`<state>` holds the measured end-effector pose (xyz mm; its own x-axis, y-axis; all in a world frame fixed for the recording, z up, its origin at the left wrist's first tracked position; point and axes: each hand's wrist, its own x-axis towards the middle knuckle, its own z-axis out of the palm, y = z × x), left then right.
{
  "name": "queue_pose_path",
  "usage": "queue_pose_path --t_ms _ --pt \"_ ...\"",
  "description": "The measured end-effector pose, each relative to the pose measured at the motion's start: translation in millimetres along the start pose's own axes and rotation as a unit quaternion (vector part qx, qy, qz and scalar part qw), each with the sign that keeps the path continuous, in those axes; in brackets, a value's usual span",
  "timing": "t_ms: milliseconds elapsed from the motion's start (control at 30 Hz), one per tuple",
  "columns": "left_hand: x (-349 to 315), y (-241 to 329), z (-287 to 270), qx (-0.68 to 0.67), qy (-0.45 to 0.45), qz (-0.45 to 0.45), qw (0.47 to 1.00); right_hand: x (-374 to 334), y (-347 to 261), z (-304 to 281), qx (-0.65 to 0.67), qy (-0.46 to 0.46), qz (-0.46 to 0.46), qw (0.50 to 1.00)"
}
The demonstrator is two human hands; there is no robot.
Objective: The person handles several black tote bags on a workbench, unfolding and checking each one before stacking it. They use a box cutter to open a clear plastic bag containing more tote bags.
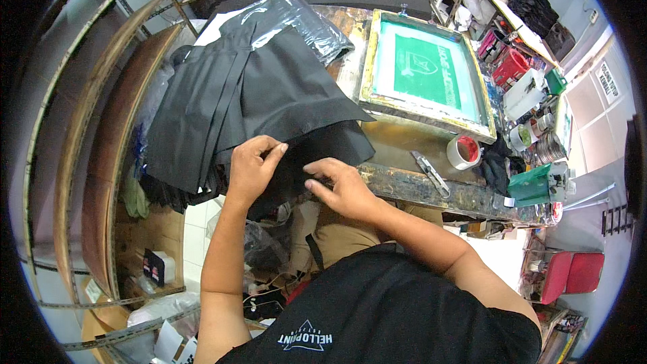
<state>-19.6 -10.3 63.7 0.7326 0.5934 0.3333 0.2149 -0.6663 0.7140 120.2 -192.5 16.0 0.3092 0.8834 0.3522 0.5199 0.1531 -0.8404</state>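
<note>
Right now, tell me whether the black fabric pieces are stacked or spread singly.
Stacked: black fabric pieces overlap in fanned layers, both hands at the near edge.

Head camera looks steeply down, close over worktable (418,185).

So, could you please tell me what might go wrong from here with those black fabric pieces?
1. The black fabric stack overhangs the table's front edge, so pieces might slide off while the left hand and right hand pull at one.
2. The table looks ink-stained; fabric dragged across it may get marked.
</note>
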Motion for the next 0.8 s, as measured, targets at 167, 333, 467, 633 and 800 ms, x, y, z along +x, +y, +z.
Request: queue_pose_path --t_ms 167,333,467,633,800 --pt "-7.6 -10.3 17.9 -0.039 -0.034 -0.064 0.997 19.9 49.2 17.0 0.357 0.11 0.285 0.883" --pt "-16.0 -26.5 29.8 -0.092 -0.058 -0.083 0.991 25.9 69.9 24.7 0.397 0.144 0.237 0.875" --pt "-16.3 -38.2 32.3 -0.219 -0.102 -0.207 0.948 17.8 59.5 23.4 0.455 0.138 0.291 0.83" --pt "-15.9 -26.3 37.5 -0.162 -0.101 -0.136 0.972 8.4 62.2 24.5 0.379 0.135 0.283 0.871" --pt "-21.9 -15.2 46.7 -0.032 -0.104 -0.003 0.994 10.8 54.2 21.4 0.373 0.104 0.251 0.887"
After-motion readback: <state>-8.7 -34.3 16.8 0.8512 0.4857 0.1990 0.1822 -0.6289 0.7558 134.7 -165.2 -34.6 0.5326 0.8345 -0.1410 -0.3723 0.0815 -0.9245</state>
